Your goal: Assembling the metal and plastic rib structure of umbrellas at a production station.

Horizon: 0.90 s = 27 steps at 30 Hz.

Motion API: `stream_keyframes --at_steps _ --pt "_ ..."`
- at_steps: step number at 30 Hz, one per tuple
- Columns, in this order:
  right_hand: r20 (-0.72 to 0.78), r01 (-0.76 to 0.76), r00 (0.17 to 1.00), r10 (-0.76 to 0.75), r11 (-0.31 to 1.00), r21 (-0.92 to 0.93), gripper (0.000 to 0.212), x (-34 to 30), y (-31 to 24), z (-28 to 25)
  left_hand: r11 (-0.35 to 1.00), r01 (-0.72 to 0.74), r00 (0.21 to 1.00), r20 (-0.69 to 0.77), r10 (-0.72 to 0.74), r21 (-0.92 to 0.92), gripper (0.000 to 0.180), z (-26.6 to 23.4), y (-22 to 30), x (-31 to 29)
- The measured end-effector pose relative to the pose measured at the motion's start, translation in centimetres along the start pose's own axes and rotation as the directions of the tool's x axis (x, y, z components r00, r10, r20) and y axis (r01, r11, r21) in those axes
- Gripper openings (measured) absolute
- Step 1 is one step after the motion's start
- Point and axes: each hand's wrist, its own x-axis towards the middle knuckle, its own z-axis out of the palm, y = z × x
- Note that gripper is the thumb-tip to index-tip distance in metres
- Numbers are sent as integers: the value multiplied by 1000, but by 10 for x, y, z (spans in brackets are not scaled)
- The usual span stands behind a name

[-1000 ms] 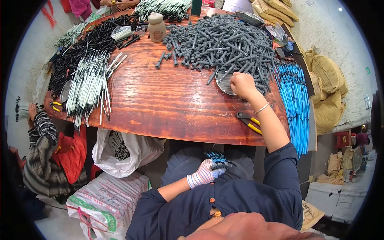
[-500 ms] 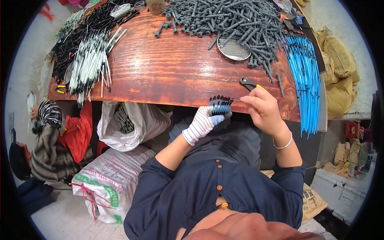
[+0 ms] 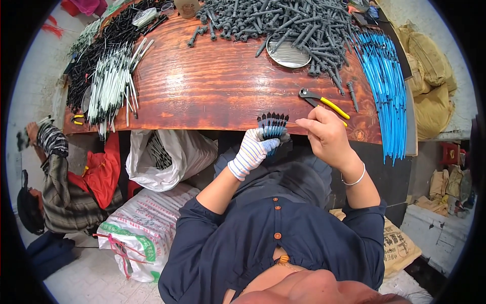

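My left hand (image 3: 250, 154), in a white striped glove, is closed around a bundle of blue sticks with black pointed tips (image 3: 273, 126), just off the table's near edge. The tips fan upward from the fist. To the right, my bare right hand (image 3: 326, 134) pinches a thin wire-like strand (image 3: 292, 123) that reaches toward the black tips. Whether the strand touches them is too small to tell. Just beyond that hand, a pair of pliers with yellow handles (image 3: 331, 106) lies on the wooden table (image 3: 202, 91).
Grey plastic anchor-like parts (image 3: 298, 25) are heaped at the back, around a round metal dish (image 3: 288, 54). Long blue sticks (image 3: 387, 96) lie right, white sticks (image 3: 109, 86) left. Below stand an open white sack (image 3: 177, 162) and a full sack (image 3: 147, 228). Another person (image 3: 76, 182) sits far left.
My right hand has shifted slightly, baring more of the pliers' handles. The bundle in my left hand is tilted a little differently, showing more rows of tips. The whole view has shifted slightly.
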Motion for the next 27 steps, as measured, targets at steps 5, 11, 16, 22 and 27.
stream_keyframes --at_steps 5,11,16,22,27 --pt "-36 6 999 -6 1000 -19 27 2 0 2 1000 -5 1000 -4 5 3 26 1 1 0" --pt "12 5 1000 -4 998 -60 29 5 -3 -1 1000 -16 1000 -7 16 -13 27 1 -1 0" --pt "51 95 995 -86 972 -215 27 12 -6 -3 998 -45 999 -16 46 45 27 1 -7 1" --pt "-5 81 997 -81 996 -32 23 13 4 10 996 -58 998 1 58 75 27 -3 -10 3" --pt "-18 -11 1000 11 999 32 22 12 0 14 993 -69 997 -9 70 93 26 -2 -10 2"
